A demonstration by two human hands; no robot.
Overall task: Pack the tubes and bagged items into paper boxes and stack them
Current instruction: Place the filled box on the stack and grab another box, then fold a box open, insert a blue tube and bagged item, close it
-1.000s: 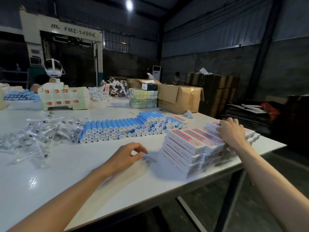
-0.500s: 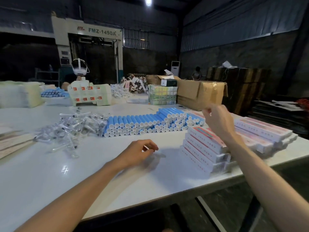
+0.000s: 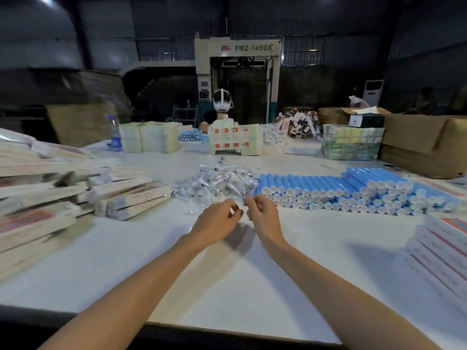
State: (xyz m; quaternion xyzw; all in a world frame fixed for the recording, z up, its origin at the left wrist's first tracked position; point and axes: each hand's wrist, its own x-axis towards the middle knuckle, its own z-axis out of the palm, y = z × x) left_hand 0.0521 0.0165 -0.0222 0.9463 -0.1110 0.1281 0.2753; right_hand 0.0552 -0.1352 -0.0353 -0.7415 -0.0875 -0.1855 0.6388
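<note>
A heap of clear bagged items (image 3: 217, 180) lies at the middle of the white table (image 3: 227, 286). To its right, blue tubes (image 3: 341, 188) with white caps are stacked in rows. Flat unfolded paper boxes (image 3: 50, 198) are piled on the left, and packed boxes (image 3: 442, 248) are stacked at the right edge. My left hand (image 3: 217, 221) and my right hand (image 3: 262, 215) meet just in front of the heap. The fingers of both are curled and pinch a small clear bagged item (image 3: 241, 208) between them; blur hides its details.
Across the table sits a person wearing a headset (image 3: 222, 104) behind white boxes with red labels (image 3: 235, 140). A water bottle (image 3: 115, 137) stands back left. A green wrapped bundle (image 3: 351, 145) and a large cardboard carton (image 3: 424, 145) stand back right.
The view has swung left. My right hand left the stack of packed boxes and came across to my left hand, which moved forward to the heap of bagged items.
</note>
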